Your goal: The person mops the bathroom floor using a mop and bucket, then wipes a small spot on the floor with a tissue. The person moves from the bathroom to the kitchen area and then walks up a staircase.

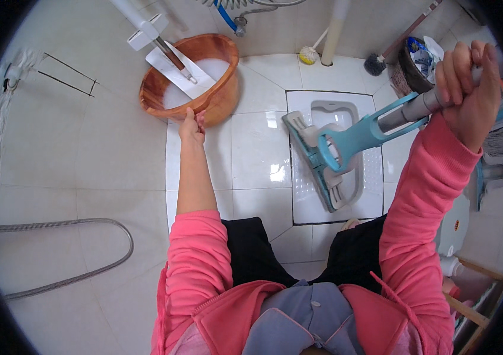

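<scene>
My right hand (469,84) grips the grey pole of a sponge mop (353,137). The mop's turquoise and white head hangs over a white squat toilet (369,177) set in the tiled floor. My left hand (193,126) holds the near rim of a brown wooden basin (229,88), fingers closed at the edge. Cloudy, sudsy water (216,69) lies in the basin. A flat white mop head (180,71) with a white and brown handle stands tilted in it, partly in the water.
A toilet brush (308,55) stands near a pipe (333,40) by the far wall. A dark brush (375,64) and a waste basket (411,75) are at the far right, more mops (498,146) at the right. A metal shower hose (131,239) loops at the left.
</scene>
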A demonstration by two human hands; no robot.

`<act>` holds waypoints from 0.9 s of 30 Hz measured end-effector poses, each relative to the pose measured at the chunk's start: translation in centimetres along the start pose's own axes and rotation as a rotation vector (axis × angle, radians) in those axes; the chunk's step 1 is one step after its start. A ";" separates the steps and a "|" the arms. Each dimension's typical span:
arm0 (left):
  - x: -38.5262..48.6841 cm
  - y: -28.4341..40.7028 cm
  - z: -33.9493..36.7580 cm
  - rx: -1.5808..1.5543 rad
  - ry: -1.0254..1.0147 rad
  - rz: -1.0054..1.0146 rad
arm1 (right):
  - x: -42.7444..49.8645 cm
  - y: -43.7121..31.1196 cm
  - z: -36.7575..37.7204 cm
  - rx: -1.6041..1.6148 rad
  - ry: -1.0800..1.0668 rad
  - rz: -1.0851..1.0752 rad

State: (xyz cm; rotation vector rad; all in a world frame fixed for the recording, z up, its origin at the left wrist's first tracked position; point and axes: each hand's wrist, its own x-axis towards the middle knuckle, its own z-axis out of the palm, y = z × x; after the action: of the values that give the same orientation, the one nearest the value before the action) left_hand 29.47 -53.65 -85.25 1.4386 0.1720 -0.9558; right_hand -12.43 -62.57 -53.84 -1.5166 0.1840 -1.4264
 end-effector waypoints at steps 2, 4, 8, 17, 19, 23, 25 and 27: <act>-0.2 0.2 -0.1 0.027 -0.003 -0.013 | -0.1 0.3 0.7 0.101 -0.071 0.004; -0.4 0.4 0.0 -0.008 -0.036 -0.017 | -0.2 1.2 1.5 0.235 -0.141 0.032; -0.5 1.0 0.0 -0.049 -0.089 -0.044 | -0.4 5.5 3.3 0.489 -0.158 0.078; -1.3 1.9 -0.4 -0.186 -0.179 -0.044 | -5.4 20.1 7.9 0.482 0.580 0.448; -1.5 1.9 -0.4 -0.221 -0.204 -0.053 | -6.0 21.5 6.1 0.441 0.701 0.428; -1.2 1.8 -0.2 -0.259 -0.170 -0.028 | -6.8 23.2 2.1 0.305 0.784 0.436; -1.0 1.8 -0.3 -0.263 -0.207 -0.008 | -6.9 23.5 -0.2 0.276 0.780 0.421; -0.7 1.8 -0.4 -0.272 -0.240 0.000 | -6.3 22.9 -3.5 0.255 0.793 0.388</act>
State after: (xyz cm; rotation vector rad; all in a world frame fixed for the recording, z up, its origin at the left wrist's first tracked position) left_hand 30.33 -53.21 -83.53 1.0670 0.1188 -1.0532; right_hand -5.80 -71.18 -75.21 -0.6024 0.7051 -1.5816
